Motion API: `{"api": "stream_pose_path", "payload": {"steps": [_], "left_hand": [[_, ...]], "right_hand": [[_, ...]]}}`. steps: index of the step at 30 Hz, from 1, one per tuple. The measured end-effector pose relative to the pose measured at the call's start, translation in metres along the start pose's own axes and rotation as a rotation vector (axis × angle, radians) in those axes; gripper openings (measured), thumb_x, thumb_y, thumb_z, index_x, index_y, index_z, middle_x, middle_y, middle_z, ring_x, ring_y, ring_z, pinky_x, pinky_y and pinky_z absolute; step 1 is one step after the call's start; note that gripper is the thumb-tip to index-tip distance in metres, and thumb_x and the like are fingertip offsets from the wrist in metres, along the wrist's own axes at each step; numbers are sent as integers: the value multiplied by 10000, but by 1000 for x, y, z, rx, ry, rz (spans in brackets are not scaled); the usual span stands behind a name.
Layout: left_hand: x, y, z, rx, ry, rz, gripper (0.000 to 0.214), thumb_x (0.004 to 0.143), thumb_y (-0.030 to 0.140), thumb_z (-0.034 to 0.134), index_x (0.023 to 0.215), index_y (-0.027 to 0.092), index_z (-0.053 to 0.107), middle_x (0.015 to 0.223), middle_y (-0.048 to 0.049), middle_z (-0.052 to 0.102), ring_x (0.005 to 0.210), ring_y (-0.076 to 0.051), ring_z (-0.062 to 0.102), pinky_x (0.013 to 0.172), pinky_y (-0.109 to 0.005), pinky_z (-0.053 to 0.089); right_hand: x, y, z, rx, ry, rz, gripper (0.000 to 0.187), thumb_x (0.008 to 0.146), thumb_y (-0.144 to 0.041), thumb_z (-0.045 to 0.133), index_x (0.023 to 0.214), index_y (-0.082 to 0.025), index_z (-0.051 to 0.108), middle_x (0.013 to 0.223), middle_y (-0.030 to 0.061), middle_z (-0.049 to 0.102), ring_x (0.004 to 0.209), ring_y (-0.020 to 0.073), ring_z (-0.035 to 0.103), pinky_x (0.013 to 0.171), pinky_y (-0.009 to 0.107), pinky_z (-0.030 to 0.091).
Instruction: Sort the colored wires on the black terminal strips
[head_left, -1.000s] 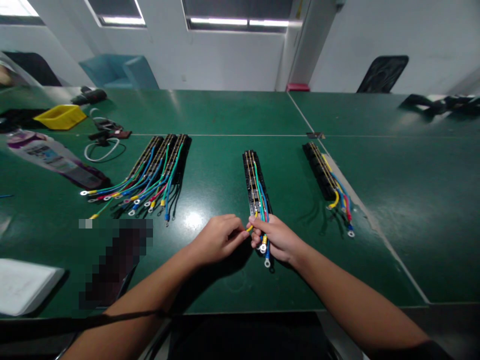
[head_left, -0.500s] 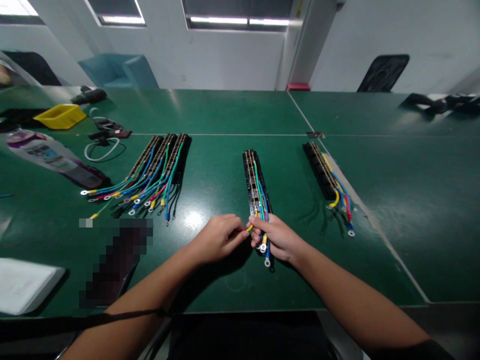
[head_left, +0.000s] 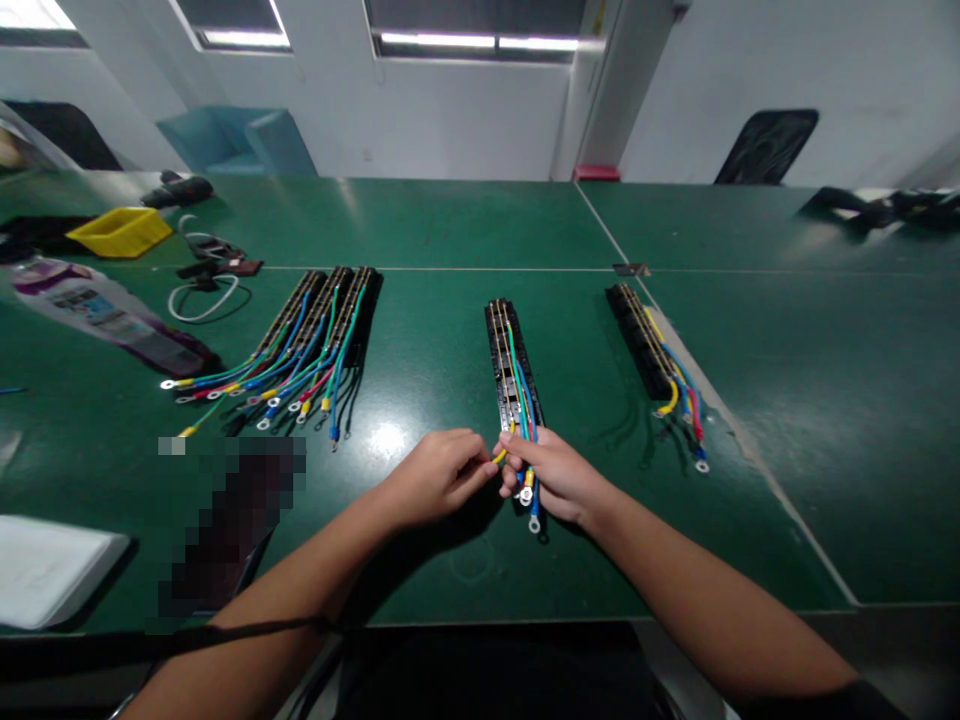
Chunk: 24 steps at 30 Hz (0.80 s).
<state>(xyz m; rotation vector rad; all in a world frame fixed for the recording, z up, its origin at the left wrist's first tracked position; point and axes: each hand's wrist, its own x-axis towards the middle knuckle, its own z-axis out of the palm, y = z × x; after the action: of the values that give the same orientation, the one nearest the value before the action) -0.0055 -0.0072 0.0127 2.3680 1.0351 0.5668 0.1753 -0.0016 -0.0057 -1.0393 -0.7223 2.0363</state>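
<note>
In front of me a long black circuit board (head_left: 504,350) lies on the green table, with coloured wires running toward me. My right hand (head_left: 559,475) is closed round the wire bundle at the near end, thumb on top. Below that hand hang ring terminals (head_left: 526,494) on blue and yellow sleeves. My left hand (head_left: 442,475) pinches a yellow wire (head_left: 500,455) just left of the bundle; its end is hidden in the fingers. A similar wired board (head_left: 637,340) lies to the right, and several more boards (head_left: 326,315) sit side by side on the left.
On the left stand a yellow tray (head_left: 124,233), a lying plastic bottle (head_left: 112,315) and a white cable (head_left: 202,300). Nearer are a white box (head_left: 56,570) and a pixelated dark object (head_left: 232,530). A black strap-like object (head_left: 885,210) lies at the far right.
</note>
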Motion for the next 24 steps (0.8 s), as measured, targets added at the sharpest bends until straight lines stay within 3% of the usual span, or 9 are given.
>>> {"api": "stream_pose_path", "payload": {"steps": [5,11,24], "left_hand": [[0,0,0,-31,1,-23,191,876,299,534,748,159,556,687,0,581,610,-98,492,576,-219,334],[0,0,1,19,0,2,225,913,300,471,754,157,542,662,0,545,590,-102,462,565,-232,314],[0,0,2,5,9,-8,209,895,298,504,749,156,548,667,5,557,590,-95,471,563,-217,317]], "right_hand": [[1,0,0,-31,0,-21,247,757,-345,705,747,-133,579,476,-74,466,376,67,460,416,232,497],[-1,-1,1,4,-4,-9,255,742,-345,722,754,-136,576,454,-91,434,363,53,416,395,215,454],[-1,-1,2,-15,7,3,255,738,-335,724,751,-135,567,444,-89,439,366,55,419,401,221,452]]}}
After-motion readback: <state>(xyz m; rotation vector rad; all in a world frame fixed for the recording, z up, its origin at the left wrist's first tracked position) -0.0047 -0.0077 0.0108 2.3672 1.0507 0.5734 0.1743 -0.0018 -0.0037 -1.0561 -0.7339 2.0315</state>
